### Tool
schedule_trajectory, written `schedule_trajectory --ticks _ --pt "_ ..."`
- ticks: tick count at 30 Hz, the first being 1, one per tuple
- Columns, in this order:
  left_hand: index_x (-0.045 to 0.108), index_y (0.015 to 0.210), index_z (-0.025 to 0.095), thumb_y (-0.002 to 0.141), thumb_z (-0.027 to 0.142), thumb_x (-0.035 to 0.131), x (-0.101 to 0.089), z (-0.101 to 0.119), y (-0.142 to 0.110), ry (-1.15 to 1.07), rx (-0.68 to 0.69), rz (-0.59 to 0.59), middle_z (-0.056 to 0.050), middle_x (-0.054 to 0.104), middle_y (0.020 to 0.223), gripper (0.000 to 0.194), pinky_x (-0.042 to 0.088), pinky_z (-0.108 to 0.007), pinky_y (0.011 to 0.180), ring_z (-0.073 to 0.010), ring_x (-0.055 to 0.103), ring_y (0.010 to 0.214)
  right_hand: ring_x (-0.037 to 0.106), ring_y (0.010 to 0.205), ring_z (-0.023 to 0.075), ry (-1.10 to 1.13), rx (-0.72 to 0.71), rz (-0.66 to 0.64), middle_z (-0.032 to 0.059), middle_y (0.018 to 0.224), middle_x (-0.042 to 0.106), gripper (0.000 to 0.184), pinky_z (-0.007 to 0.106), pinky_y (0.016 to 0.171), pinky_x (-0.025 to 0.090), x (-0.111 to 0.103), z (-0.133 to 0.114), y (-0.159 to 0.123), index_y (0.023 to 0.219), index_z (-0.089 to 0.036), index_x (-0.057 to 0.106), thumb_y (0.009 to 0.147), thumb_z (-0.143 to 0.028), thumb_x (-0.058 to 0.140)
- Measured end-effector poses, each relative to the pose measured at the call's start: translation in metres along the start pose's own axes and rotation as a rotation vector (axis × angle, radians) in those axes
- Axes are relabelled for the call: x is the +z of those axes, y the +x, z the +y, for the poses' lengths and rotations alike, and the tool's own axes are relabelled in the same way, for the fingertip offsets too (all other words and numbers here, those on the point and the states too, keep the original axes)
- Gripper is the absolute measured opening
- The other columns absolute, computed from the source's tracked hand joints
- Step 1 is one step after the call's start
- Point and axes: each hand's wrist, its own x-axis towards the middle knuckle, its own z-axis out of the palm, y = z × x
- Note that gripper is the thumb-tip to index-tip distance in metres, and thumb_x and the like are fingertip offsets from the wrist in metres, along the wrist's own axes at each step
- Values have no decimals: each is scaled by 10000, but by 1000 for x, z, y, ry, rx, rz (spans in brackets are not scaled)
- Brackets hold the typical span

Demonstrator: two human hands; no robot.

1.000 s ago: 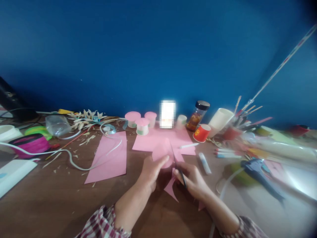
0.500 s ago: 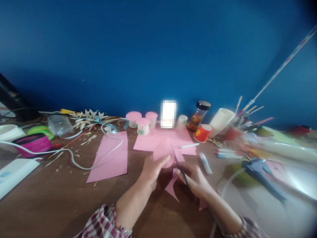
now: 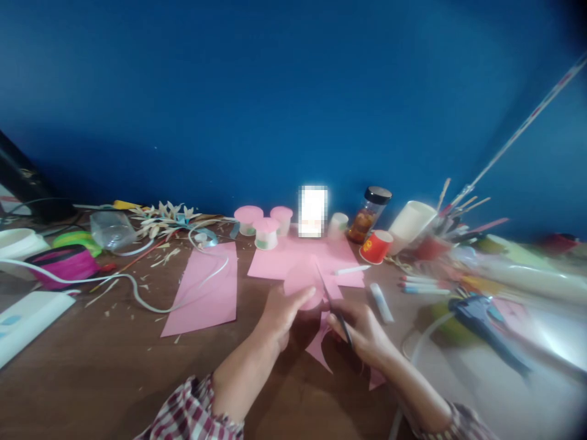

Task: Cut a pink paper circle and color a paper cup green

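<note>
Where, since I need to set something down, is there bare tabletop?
Mainly the front left tabletop, nearly bare, between the white block, left pink sheet and left sleeve. A narrower strip lies between that sheet and the left hand. The right is crowded: markers, a blue tool.

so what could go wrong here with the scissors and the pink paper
The scissors in the right hand show close to the left hand's thumb, so a slip might nick it. The blade is beside the rounded pink piece, so a stray snip could spoil its edge. The white cord crosses the left pink sheet; a tug might shift it.
</note>
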Motion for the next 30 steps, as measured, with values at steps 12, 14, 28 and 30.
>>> schedule_trajectory --ticks 12,14,28,30 --pt "707 891 80 553 324 825 -2 3 2 -7 -10 -9 -155 736 847 433 534 -383 752 -285 695 795 411 521 106 -22 17 13 -14 573 481 355 231 479 341 0 0 -1 749 -131 611 860 -461 542" --pt "703 899 80 552 328 826 -3 2 3 -6 -5 -5 -153 736 844 444 533 -385 752 -285 696 791 409 517 105 -27 16 16 -17 564 476 352 230 475 340 -1 1 -2 740 -132 608 857 -458 546" --pt "693 945 70 593 308 798 -6 3 5 42 -4 -50 -163 731 881 438 525 -405 779 -290 691 823 437 544 110 -21 19 9 -1 622 525 355 231 502 370 0 3 -1 763 -129 625 854 -466 559" --pt "698 929 76 588 303 800 -5 3 5 45 -2 -58 -156 734 873 423 525 -401 780 -287 692 819 434 548 111 8 27 -2 -7 617 512 349 230 504 363 0 3 -1 777 -130 621 845 -469 574"
